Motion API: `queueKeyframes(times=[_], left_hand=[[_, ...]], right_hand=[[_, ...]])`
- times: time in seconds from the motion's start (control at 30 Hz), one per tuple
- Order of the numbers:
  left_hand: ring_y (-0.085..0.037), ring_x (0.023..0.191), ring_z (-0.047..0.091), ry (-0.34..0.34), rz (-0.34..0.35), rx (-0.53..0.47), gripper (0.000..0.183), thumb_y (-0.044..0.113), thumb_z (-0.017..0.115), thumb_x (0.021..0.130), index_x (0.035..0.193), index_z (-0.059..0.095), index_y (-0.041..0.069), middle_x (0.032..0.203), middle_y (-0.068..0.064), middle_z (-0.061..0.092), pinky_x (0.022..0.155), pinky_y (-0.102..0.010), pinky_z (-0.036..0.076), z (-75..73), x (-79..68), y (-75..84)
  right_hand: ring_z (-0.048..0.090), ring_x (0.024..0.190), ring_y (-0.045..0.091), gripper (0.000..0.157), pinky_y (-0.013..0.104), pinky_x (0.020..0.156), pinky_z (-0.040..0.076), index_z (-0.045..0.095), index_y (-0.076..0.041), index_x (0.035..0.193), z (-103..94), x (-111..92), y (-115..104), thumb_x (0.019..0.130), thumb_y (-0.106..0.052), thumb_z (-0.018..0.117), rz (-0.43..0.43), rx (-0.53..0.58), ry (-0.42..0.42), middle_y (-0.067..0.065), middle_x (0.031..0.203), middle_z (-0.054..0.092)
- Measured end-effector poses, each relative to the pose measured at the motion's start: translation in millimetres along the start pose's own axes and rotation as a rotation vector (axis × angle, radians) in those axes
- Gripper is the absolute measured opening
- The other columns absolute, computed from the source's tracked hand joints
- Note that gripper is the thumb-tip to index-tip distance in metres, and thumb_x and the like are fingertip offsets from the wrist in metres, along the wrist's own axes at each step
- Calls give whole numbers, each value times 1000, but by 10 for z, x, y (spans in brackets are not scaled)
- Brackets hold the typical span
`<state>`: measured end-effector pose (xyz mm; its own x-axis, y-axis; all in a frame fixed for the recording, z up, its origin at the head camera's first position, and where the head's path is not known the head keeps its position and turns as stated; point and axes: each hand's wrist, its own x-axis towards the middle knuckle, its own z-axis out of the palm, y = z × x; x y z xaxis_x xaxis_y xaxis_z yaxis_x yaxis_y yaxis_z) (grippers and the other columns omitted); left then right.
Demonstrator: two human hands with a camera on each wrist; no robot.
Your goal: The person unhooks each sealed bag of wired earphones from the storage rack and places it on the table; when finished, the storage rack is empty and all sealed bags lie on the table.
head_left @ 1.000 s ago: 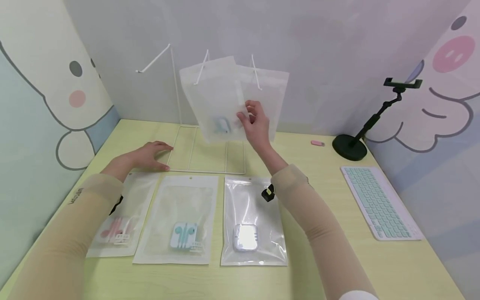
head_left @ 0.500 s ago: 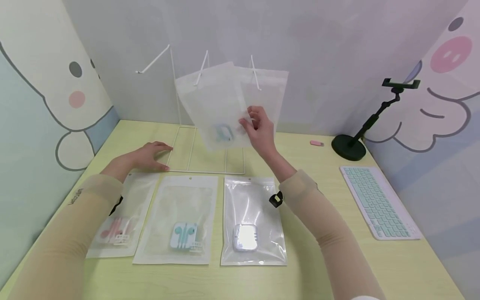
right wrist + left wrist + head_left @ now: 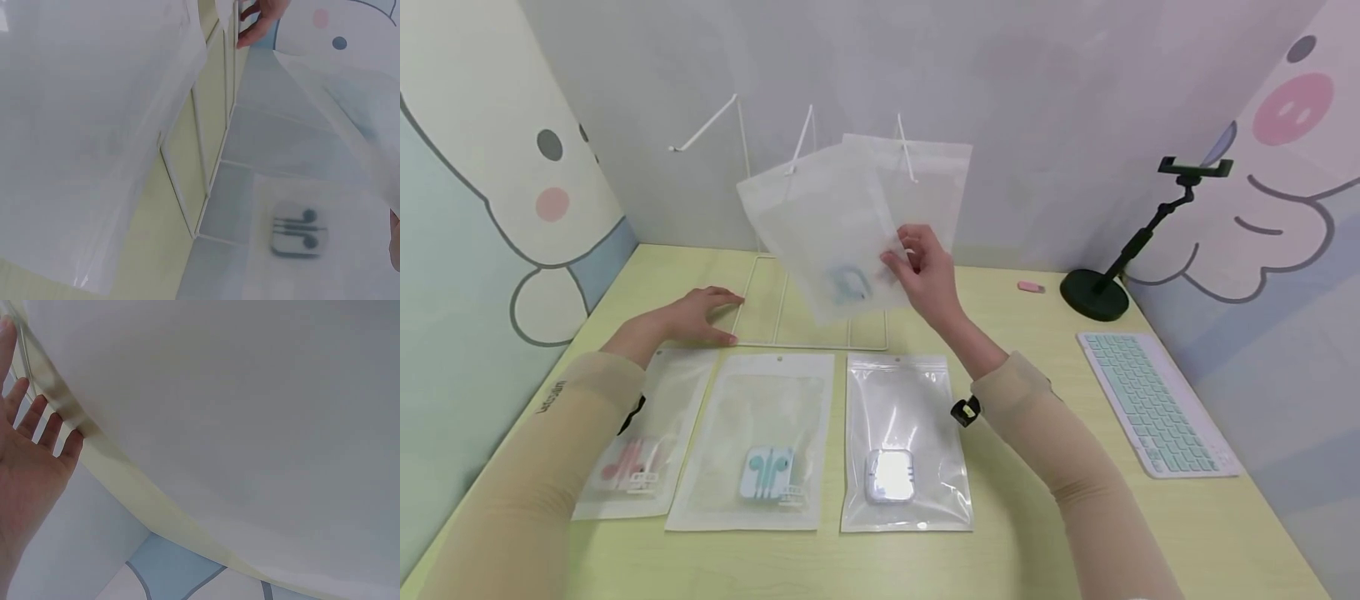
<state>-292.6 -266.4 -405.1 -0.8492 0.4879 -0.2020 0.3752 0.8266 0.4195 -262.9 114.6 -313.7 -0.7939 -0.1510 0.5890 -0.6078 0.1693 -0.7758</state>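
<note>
My right hand pinches the right edge of a frosted zip bag between thumb and fingers. Blue earphones show blurred inside it. The bag tilts left, its top edge by the tip of the middle hook; whether it touches the hook I cannot tell. Behind it, another frosted bag hangs on the right hook; the right wrist view shows dark earphones through a bag. Fingers spread, my left hand touches the left side of the white wire rack's base.
In front of the rack lie a bag with pink earphones, a bag with teal earphones and a glossy bag with a square case. A keyboard, black phone stand and pink USB stick stand at the right.
My right hand has moved down and slightly right, drawing the frosted bag lower and tilting its top further left of the middle hook. The left hand stays at the rack's base.
</note>
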Motion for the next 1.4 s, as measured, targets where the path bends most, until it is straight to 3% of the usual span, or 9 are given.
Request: queueKeyframes(times=[0.6,0.97,1.4], left_hand=[[-51,133,18,5,-3,-18,81,41,73,81,143,36,4,147,-27,25,103,-68,18,-10,-17,-36],[-52,134,15,-1,-12,-25,83,42,73,80,144,35,4,148,-27,22,103,-69,17,-12,-20,-57],[-50,135,15,-1,-8,-20,83,42,72,81,145,34,5,149,-26,22,104,-68,17,13,-19,-47]], right_hand=[[64,60,32,24,27,55,54,49,10,101,-31,-77,-187,83,10,64,-109,61,-66,28,84,63],[66,60,18,25,27,56,54,50,6,104,-32,-25,15,84,8,64,-148,88,-69,24,85,64],[67,62,11,25,30,56,55,47,8,103,-101,-37,-95,83,12,63,-201,118,-106,25,83,62]])
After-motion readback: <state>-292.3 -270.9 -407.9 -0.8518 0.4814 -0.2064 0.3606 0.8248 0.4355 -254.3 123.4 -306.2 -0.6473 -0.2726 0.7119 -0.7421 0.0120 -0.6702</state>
